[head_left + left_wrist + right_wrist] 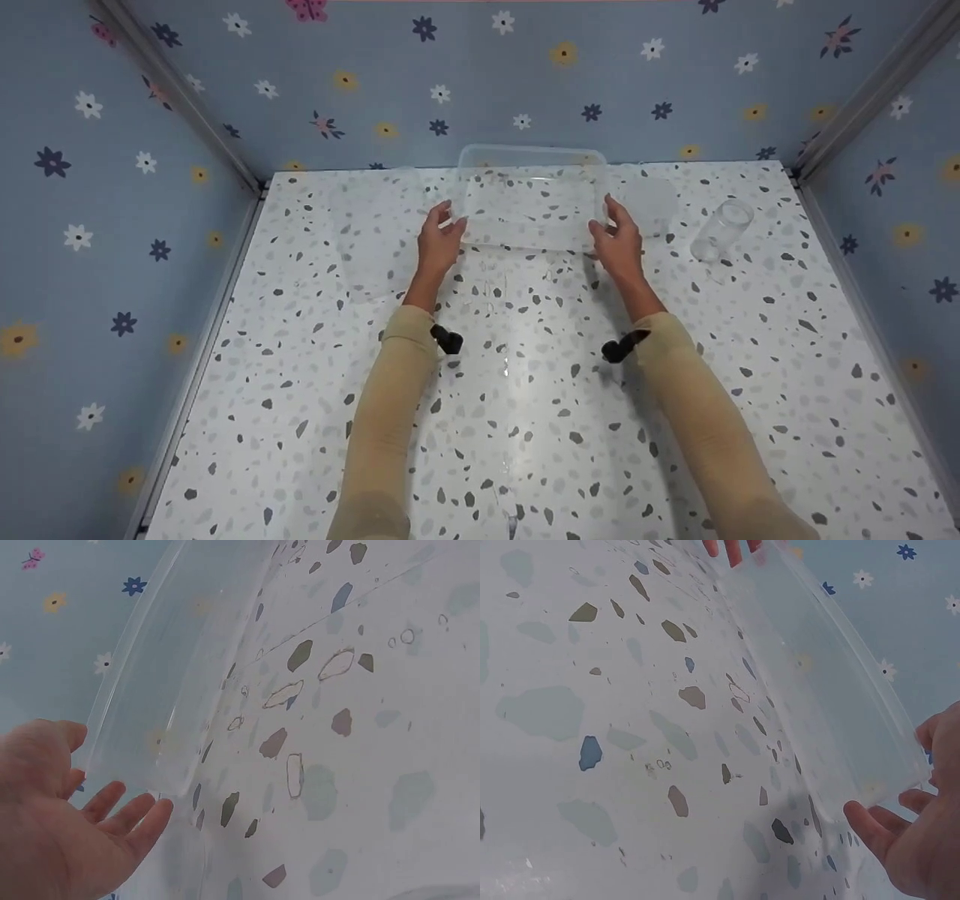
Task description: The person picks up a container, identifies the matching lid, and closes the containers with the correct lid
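A clear rectangular plastic container stands upright at the back of the speckled table, against the wall side. My left hand is at its left end and my right hand at its right end, both with fingers spread loosely. In the left wrist view, the left hand has its thumb and fingers beside the corner of the container. Seen from the right wrist, the right hand keeps its thumb and fingers about the other end of the container. Whether the fingertips touch it is hard to tell.
A faint transparent sheet or lid lies left of the container. Right of it is a clear, roundish piece, then an upright clear glass. Flowered panels enclose the table at the back and sides.
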`<state>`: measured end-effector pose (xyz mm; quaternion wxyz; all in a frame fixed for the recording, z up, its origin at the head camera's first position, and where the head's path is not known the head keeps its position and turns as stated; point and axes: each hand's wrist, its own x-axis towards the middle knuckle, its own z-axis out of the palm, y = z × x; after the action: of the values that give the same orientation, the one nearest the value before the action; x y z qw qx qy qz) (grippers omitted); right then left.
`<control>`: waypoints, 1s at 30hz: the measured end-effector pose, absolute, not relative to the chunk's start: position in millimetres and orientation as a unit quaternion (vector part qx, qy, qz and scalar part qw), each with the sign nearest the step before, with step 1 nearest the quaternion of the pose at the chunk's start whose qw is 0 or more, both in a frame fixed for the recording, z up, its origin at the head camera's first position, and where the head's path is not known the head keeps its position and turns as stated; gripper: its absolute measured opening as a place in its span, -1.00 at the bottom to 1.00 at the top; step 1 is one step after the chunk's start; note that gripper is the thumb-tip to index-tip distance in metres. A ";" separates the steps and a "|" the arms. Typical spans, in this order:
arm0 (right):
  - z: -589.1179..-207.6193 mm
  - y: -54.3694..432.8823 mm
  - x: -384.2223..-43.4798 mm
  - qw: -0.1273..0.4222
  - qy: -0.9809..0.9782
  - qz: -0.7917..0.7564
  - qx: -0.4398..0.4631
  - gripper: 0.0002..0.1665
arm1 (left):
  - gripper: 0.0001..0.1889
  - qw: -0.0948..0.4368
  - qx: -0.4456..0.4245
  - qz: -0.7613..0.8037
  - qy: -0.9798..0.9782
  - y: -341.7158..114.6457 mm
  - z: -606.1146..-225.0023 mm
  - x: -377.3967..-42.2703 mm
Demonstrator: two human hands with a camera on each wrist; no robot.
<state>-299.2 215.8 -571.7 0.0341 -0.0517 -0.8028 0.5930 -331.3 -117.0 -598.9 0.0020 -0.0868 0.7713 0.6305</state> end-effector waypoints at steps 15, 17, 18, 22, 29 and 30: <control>-571.4 215.3 -298.7 0.024 -0.800 0.597 -0.056 -0.21 | -0.40 -0.004 -0.104 0.665 0.740 -107.4 -575.7 -315.9; -571.7 216.1 -298.2 0.026 -0.799 0.598 -0.052 -0.22 | -0.39 -0.002 -0.104 0.666 0.739 -107.6 -575.7 -315.2; -571.9 216.6 -298.0 0.028 -0.800 0.597 -0.050 -0.22 | -0.39 -0.001 -0.104 0.667 0.738 -107.8 -575.8 -314.9; -571.5 218.1 -296.3 0.035 -0.802 0.595 -0.042 -0.23 | -0.39 0.002 -0.106 0.669 0.736 -107.7 -575.6 -313.6; -569.9 221.1 -293.1 0.038 -0.800 0.597 -0.039 -0.23 | -0.40 0.004 -0.108 0.661 0.743 -105.4 -573.2 -307.7; -569.8 221.7 -292.4 0.039 -0.802 0.595 -0.038 -0.23 | -0.39 0.005 -0.108 0.659 0.744 -105.2 -572.6 -306.2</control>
<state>-292.4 221.7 -569.8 0.0388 -0.0377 -0.8016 0.5954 -306.2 -105.2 -572.6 0.0046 -0.1075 0.7441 0.6593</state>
